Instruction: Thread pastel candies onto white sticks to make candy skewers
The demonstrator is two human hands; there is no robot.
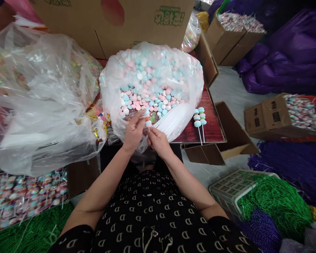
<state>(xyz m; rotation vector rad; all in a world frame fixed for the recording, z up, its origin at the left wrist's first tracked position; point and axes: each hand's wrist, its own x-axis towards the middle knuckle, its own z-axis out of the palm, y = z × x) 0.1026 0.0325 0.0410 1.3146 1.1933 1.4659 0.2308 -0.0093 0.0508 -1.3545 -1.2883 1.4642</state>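
Green printed characters are showing on the cardboard carton, too unclear to read exactly, while pale D-shaped letters are repeating across the black garment and black labels are staying illegible.

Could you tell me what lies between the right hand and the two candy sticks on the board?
A bundle of white sticks against a clear plastic bag, in the head view.

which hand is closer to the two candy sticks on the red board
Right: the right hand is left of the candy sticks; the left hand is farther left.
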